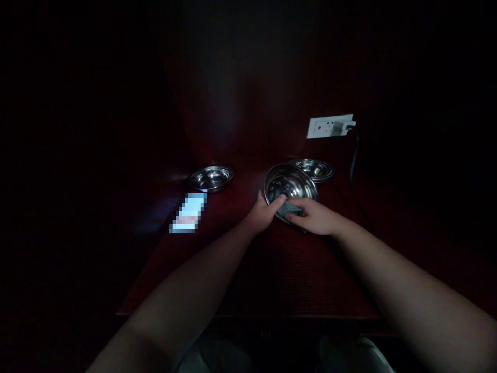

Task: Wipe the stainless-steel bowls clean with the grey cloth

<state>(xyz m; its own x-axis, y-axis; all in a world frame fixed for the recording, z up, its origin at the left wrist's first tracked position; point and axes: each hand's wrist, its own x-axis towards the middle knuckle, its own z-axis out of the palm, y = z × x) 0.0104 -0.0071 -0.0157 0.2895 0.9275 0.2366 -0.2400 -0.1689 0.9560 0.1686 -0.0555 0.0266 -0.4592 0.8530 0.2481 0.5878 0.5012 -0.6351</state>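
Observation:
A steel bowl (289, 185) is tilted up toward me on the dark red table (295, 269). My left hand (264, 212) grips its lower left rim, thumb inside the bowl. My right hand (316, 216) is closed on a grey-green scouring pad (290, 209) pressed against the bowl's lower inside edge.
A second steel bowl (212, 177) sits at the back left, a third (315, 168) just behind the tilted one. A lit, blurred phone screen (189, 212) lies left of my left hand. A white wall socket (330, 126) with a plug and dark cable is at the back right.

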